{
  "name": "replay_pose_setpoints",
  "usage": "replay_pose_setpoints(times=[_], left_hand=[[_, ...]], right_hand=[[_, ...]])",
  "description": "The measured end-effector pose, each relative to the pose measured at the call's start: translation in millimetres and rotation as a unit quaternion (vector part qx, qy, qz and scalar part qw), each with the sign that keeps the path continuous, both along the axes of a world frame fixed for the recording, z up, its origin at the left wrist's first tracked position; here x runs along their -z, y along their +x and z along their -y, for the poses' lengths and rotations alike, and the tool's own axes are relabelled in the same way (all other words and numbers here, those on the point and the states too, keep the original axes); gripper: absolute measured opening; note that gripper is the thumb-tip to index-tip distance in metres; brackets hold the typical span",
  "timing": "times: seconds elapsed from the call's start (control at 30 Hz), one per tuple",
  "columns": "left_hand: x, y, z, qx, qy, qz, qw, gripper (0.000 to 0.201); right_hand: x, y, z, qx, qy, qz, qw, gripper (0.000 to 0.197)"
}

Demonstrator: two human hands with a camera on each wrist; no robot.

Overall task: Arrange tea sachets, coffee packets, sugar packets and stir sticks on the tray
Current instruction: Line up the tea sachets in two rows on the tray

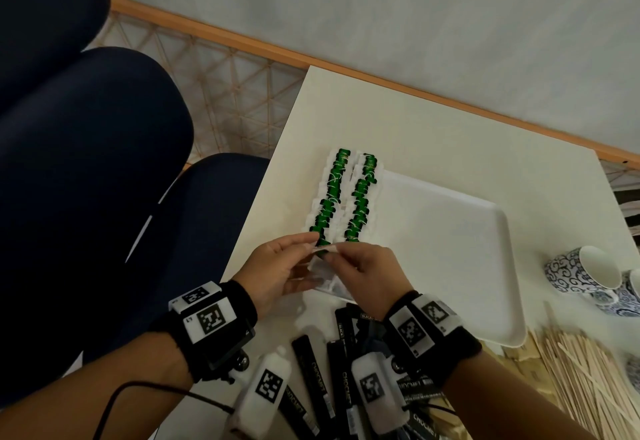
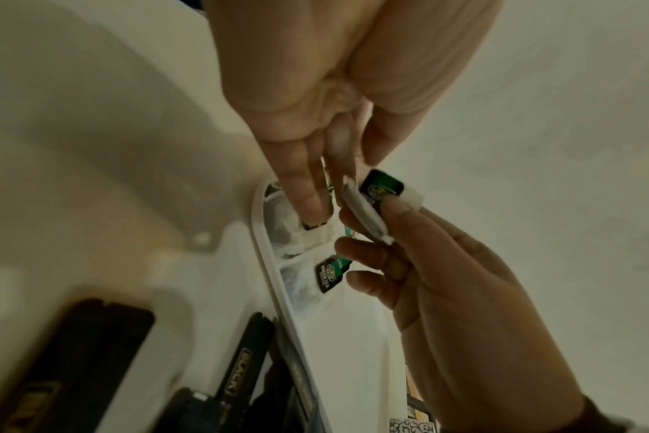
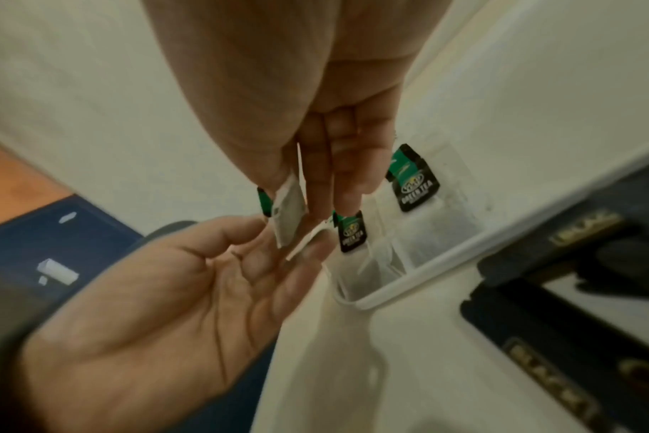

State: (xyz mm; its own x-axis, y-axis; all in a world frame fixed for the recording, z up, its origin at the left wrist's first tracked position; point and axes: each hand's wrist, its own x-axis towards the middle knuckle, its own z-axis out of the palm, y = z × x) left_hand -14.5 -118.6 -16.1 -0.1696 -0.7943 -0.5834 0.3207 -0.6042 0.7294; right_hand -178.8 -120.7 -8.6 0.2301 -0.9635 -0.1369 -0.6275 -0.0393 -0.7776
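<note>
A white tea sachet [image 1: 323, 266] with a green tag hangs over the near left corner of the white tray [image 1: 450, 249]. My right hand [image 1: 332, 256] pinches it between thumb and fingers, plain in the right wrist view at the tea sachet [image 3: 289, 216]. My left hand [image 1: 311, 247] lies palm up beneath it, thumb and fingertips at its tagged top edge. Two rows of tea sachets [image 1: 332, 197] lie along the tray's left side. Black coffee packets [image 1: 311, 370] lie heaped on the table under my wrists. Wooden stir sticks [image 1: 581, 370] lie at the lower right.
Blue-patterned cups [image 1: 581, 277] lie on their sides right of the tray. A dark blue chair [image 1: 104, 162] stands left of the table. The tray's rim [image 2: 275, 278] runs just below my hands, with coffee packets [image 2: 237, 378] beside it.
</note>
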Motion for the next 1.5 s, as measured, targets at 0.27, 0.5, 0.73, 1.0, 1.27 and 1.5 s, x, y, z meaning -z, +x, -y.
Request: replay_pose_setpoints(times=[0.27, 0.5, 0.73, 1.0, 1.27, 1.5], left_hand=[[4.4, 1.3, -2.1, 0.060, -0.048, 0.082, 0.994, 0.010], [6.0, 3.9, -2.0, 0.052, -0.055, 0.095, 0.993, 0.010], [17.6, 16.8, -0.2, 0.044, -0.056, 0.183, 0.981, 0.023], [31.3, 17.8, 1.0, 0.086, -0.049, 0.215, 0.971, 0.030], [30.6, 15.4, 6.4, 0.094, -0.060, 0.226, 0.968, 0.030], [29.8, 12.4, 7.7, 0.097, -0.065, 0.236, 0.965, 0.026]], right_hand=[[-3.8, -2.0, 4.4, 0.079, 0.128, 0.161, 0.975, 0.013], [6.0, -11.8, 3.9, 0.042, 0.073, -0.004, 0.996, 0.003], [15.7, -9.0, -1.4, -0.030, 0.064, -0.149, 0.986, 0.024], [18.2, 0.6, -1.4, -0.076, 0.038, -0.230, 0.970, 0.038], [13.1, 2.6, 6.7, -0.076, 0.030, -0.267, 0.960, 0.029], [17.3, 5.6, 13.0, -0.083, 0.035, -0.285, 0.954, 0.028]])
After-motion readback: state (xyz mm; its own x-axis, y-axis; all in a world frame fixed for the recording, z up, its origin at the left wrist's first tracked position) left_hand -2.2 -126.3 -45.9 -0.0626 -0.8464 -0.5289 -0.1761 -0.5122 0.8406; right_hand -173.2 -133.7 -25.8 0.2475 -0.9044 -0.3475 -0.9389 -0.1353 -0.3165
